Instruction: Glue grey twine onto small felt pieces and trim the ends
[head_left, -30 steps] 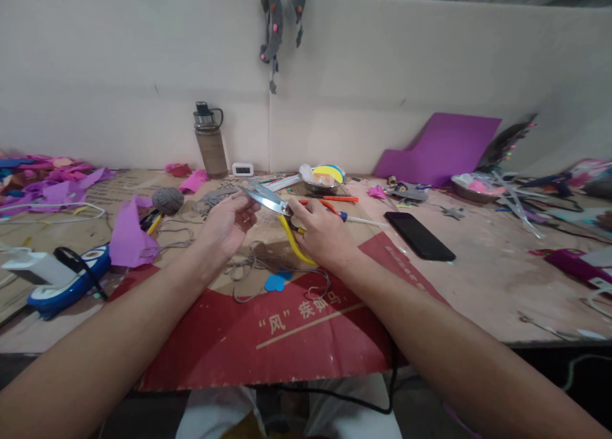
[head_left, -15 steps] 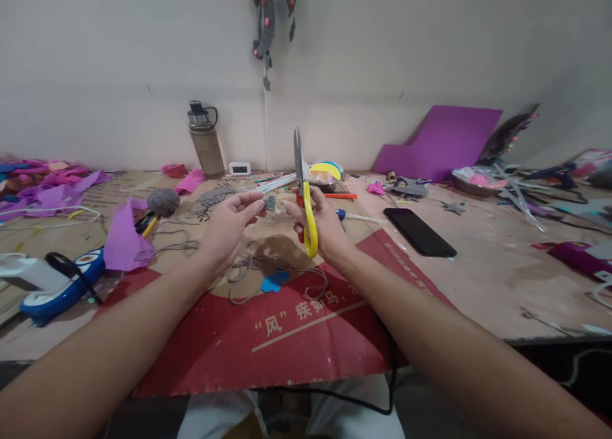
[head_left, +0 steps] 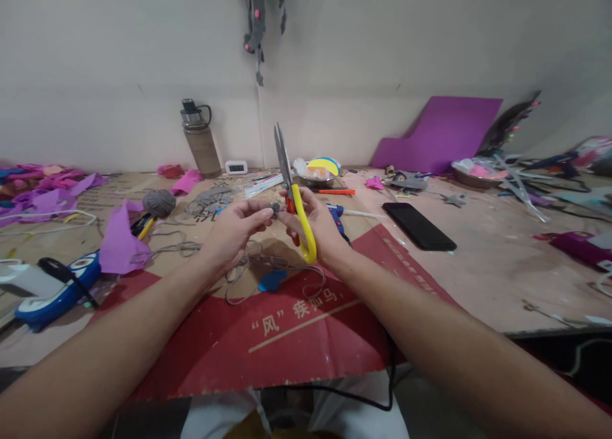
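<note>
Between the thumb and fingers of my left hand [head_left: 234, 232] is a small dark grey felt piece [head_left: 274, 208]. My right hand [head_left: 327, 232] grips scissors [head_left: 305, 225] with yellow and red handles. Their blades point up and tilt slightly left, pressed nearly together. The right fingertips reach the edge of the grey piece; whether they pinch it too is hard to tell. Beneath both hands, loose grey yarn [head_left: 241, 301] curls over the cardboard. A blue cut-out [head_left: 271, 281] lies there on the red cardboard sheet [head_left: 210, 356].
A grey yarn ball [head_left: 159, 202] and grey felt scraps [head_left: 210, 200] lie left of centre. Behind stand a bottle [head_left: 199, 143] and a small clock [head_left: 236, 167]. To the right are a blue glue gun [head_left: 336, 219], a black phone [head_left: 419, 226] and a purple sheet [head_left: 440, 136].
My right hand has come left toward my left hand, its fingertips now at the grey felt piece. The scissors have shifted left and lean more. The whole view has moved slightly.
</note>
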### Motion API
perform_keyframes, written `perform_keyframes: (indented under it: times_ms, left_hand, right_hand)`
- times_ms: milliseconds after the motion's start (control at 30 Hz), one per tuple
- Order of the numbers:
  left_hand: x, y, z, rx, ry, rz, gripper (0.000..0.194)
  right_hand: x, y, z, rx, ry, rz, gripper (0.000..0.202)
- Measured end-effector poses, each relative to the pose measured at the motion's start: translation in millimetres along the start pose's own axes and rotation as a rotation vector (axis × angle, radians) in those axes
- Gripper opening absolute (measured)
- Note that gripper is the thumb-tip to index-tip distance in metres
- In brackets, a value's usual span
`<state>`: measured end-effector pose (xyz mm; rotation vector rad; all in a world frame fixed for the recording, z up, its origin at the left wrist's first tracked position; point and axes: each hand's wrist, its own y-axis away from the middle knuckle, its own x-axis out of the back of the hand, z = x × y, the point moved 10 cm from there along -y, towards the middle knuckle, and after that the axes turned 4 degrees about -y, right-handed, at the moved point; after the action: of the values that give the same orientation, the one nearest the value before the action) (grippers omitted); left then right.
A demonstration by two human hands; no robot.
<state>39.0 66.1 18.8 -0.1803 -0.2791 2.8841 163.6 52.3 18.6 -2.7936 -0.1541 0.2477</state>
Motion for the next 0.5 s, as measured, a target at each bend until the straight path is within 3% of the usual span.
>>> perform_keyframes:
  times_ms: [267,500]
  left_hand:
    - [9.9,0.4,19.1,-0.102,-0.039,0.059,0.011]
    - [21.7,-6.3,21.3,-0.104,0.073,0.097,0.01]
  right_hand:
    - [-0.1,3.6,-19.1,0.148,0.328,0.023,0.034]
    - [-9.0,6.8,-28.8,0.235,0.661,-0.084,0.034]
